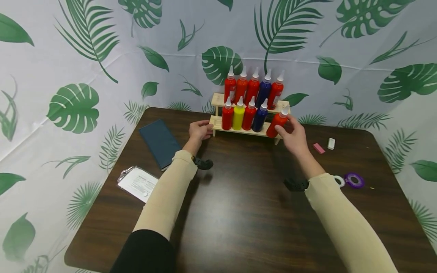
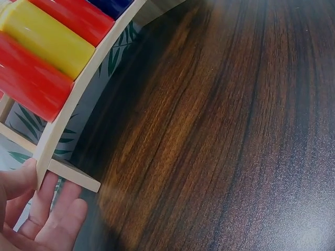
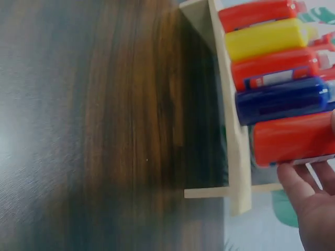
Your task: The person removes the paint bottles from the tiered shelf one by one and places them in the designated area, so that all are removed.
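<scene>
A two-tier wooden stand bears squeeze bottles with white pointed caps. Along its lower tier, from the left, come a red bottle, a yellow bottle, another red bottle and a blue bottle. My right hand grips the red bottle at that tier's right end, which leans slightly right, its base close over the shelf. At the left end, my left hand pinches the lower shelf, thumb on top and fingers beneath, as the left wrist view shows.
Red bottles and a blue bottle line the upper tier. Left on the table lie a dark notebook and a clear sleeve with paper. To the right are a pink block, a white block and a purple ring.
</scene>
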Demonstrator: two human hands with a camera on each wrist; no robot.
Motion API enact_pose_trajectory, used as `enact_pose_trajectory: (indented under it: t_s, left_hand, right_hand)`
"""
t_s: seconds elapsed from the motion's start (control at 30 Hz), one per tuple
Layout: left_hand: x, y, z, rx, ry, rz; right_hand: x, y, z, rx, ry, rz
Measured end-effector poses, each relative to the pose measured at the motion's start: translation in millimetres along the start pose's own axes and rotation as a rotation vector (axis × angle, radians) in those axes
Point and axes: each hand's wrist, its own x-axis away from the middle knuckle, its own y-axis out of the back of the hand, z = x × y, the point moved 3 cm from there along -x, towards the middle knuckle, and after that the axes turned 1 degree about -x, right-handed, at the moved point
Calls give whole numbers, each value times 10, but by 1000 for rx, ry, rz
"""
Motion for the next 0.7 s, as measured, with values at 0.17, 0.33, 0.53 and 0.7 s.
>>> enact_pose_trajectory:
  t_s: [0.17,0.33,0.53,0.7]
  left_hand:
    - [-1,23,10,21,14,10]
    - [1,21,20,32,25,38]
    - [3,25,25,35,31,33]
    - [13,27,9,46,19,40]
  right_hand:
    - [236,145,-69,14,-8,-49]
    - [450,266,-292,59,-13,-96]
    - [568,272,-554,72,-2,-94]
    - [573,211,-665,52,-2,-95]
